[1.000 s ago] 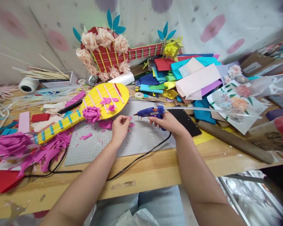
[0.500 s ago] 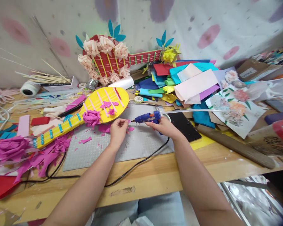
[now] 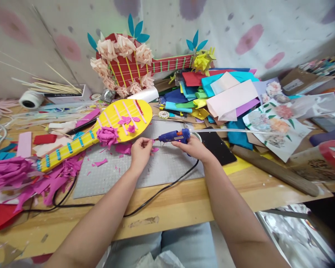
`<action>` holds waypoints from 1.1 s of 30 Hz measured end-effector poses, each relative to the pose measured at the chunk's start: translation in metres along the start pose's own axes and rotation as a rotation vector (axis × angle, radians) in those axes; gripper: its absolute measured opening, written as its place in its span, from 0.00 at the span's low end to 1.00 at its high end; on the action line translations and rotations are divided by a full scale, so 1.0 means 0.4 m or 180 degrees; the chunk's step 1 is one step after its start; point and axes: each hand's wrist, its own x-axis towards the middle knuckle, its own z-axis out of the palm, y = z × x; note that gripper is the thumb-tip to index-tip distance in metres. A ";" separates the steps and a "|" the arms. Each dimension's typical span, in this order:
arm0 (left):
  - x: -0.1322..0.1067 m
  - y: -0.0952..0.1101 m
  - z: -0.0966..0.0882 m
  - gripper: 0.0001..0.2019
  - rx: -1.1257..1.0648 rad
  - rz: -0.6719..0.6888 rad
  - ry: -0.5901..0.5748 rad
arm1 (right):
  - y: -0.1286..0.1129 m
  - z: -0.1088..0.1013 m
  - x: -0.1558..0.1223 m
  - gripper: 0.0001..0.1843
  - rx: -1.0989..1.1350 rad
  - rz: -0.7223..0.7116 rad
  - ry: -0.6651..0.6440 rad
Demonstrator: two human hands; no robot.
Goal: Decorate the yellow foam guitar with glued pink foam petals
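Observation:
My right hand [image 3: 194, 148] is wrapped round a blue hot glue gun [image 3: 171, 136], with a long clear glue stick [image 3: 234, 130] trailing to the right. Its nozzle points left and meets a small pink paper piece [image 3: 150, 142] pinched in my left hand [image 3: 140, 152]. Both hands hover over a grey cutting mat [image 3: 162, 167]. Just behind my left hand lies a yellow paper guitar [image 3: 111, 124] with pink strips and a magenta paper rose [image 3: 107, 135]. The gun's black cord [image 3: 156, 191] runs across the wooden table [image 3: 184, 208].
A red paper guitar [image 3: 128, 67] with peach flowers leans on the back wall. Stacked coloured paper sheets [image 3: 226, 93] and flower prints [image 3: 276, 123] fill the right side. Magenta scraps [image 3: 19, 175] crowd the left. A wooden rolling pin [image 3: 276, 171] lies at right, a tape roll [image 3: 30, 99] at far left.
The glue gun has moved left until its nozzle reaches the pink piece in my left hand. The view has shifted slightly.

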 end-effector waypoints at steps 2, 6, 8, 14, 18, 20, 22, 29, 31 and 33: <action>0.001 -0.001 0.000 0.04 0.0002 -0.0009 0.0002 | 0.001 -0.001 0.001 0.26 -0.0021 -0.0009 -0.0045; 0.004 -0.004 -0.001 0.05 -0.0041 -0.0009 0.0048 | 0.003 -0.005 0.000 0.25 0.0042 -0.0063 -0.0093; 0.005 -0.004 -0.001 0.06 -0.0060 -0.0009 0.0059 | 0.005 -0.007 0.000 0.25 0.0056 -0.0058 -0.0065; 0.002 -0.002 -0.001 0.06 -0.0050 0.0029 0.0044 | 0.004 -0.004 -0.001 0.25 0.0037 -0.0018 0.0098; 0.005 -0.004 -0.001 0.07 -0.0083 0.0035 0.0060 | -0.004 -0.003 -0.003 0.27 -0.0059 0.0023 -0.0144; 0.007 -0.006 -0.001 0.08 -0.0111 0.0033 0.0072 | -0.006 -0.007 -0.006 0.27 -0.0064 -0.0002 -0.0192; 0.008 -0.007 -0.001 0.08 -0.0146 0.0013 0.0067 | -0.004 -0.012 -0.006 0.25 -0.0025 -0.0033 -0.0108; 0.005 0.008 -0.011 0.12 -0.0488 -0.0086 0.0023 | 0.034 0.029 0.025 0.27 -0.0027 0.0167 0.0638; 0.001 0.015 -0.016 0.14 -0.0605 -0.0113 -0.0019 | 0.042 0.050 0.040 0.27 -0.0021 0.0225 0.0957; -0.004 0.022 -0.022 0.15 -0.0692 -0.0121 -0.0023 | 0.040 0.066 0.052 0.26 -0.0134 0.0316 0.1107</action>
